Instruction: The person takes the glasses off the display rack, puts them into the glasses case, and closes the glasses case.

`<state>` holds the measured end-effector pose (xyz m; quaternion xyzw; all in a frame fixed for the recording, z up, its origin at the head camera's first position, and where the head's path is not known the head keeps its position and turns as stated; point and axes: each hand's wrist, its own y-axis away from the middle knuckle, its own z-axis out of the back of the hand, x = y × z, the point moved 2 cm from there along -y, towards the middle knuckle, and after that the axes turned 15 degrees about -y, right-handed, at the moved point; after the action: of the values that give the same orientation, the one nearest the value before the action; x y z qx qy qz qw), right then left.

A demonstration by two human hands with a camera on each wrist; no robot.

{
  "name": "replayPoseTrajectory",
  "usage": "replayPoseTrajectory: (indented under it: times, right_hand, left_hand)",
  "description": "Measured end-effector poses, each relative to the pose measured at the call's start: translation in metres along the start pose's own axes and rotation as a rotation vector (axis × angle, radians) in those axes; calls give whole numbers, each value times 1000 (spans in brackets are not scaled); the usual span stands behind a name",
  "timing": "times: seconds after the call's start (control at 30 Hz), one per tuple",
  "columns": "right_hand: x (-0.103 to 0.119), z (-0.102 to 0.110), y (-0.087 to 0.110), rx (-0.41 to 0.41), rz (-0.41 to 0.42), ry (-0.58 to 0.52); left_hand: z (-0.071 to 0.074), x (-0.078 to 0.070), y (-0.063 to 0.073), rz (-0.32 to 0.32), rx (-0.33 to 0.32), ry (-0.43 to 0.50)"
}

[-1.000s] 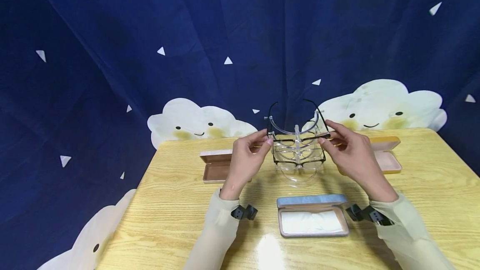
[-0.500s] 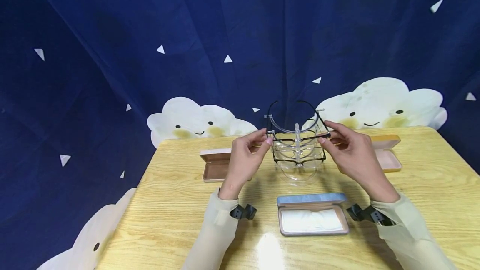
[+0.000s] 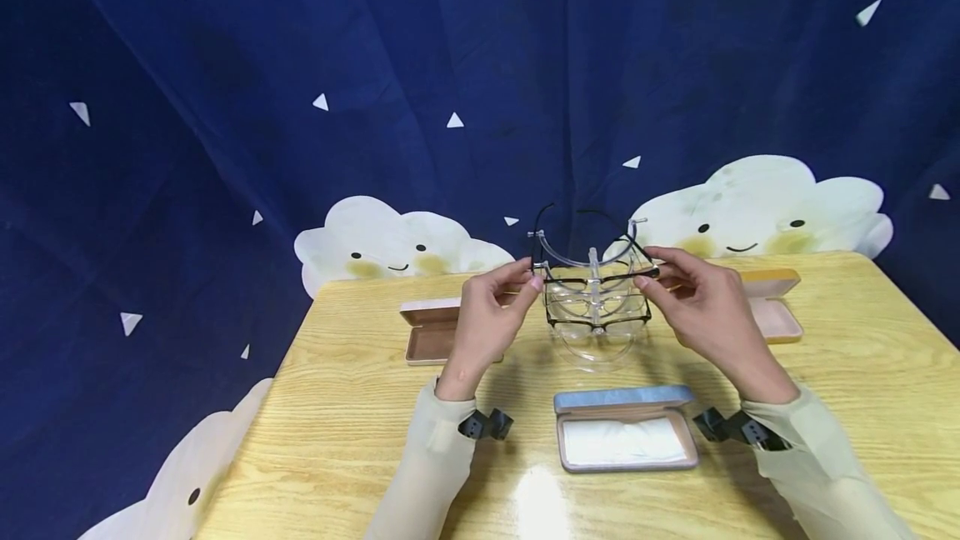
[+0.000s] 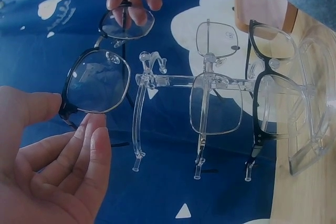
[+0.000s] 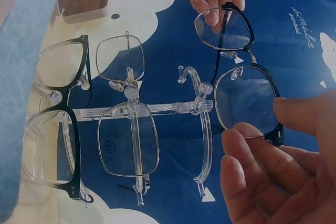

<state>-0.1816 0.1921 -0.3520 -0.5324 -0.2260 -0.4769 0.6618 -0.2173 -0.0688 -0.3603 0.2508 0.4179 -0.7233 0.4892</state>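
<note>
Black-topped glasses (image 5: pixel 253 57): staying level between the two grips, front facing the person, arms unfolded and pointing away; touching the stand or just clear of it, impossible to tell.
Left hand (image 3: pixel 487 319): pinching one outer end of that front between thumb and fingers.
Right hand (image 3: pixel 701 315): pinching the opposite end likewise.
Clear stand (image 5: pixel 173 108): rising behind the held front, between the grips.
Thin-rimmed glasses (image 4: pixel 223 103): resting on the stand, below the grips.
Dark-rimmed glasses (image 5: pixel 65 98): resting lower still.
Blue case (image 3: pixel 624 397): lying open nearer the person than the grips, holding a white cloth (image 3: pixel 624 442).
Brown case (image 3: pixel 433 338): lying open beyond the left grip, partly hiding behind it.
Orange case (image 3: pixel 776 315): lying open beyond the right grip.
Table (image 3: pixel 337 440): supporting stand and cases beneath both grips.
Curtain (image 3: pixel 450 48): hanging behind everything.
</note>
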Motion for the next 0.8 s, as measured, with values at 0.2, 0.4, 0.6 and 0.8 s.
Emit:
replayPoseTrajectory:
  times: [0.2,0.4,0.6,0.8]
  right_hand:
    - [0,0,0,0,1,6]
    - [1,0,0,-6,14,6]
    - [1,0,0,-7,24,-2]
    - [2,1,0,1,23,-19]
  left_hand:
    - [1,0,0,3,6,3]
    - [2,-1,1,3,8,5]
    - [2,-2,1,1,12,10]
    - [2,-2,1,-2,8,14]
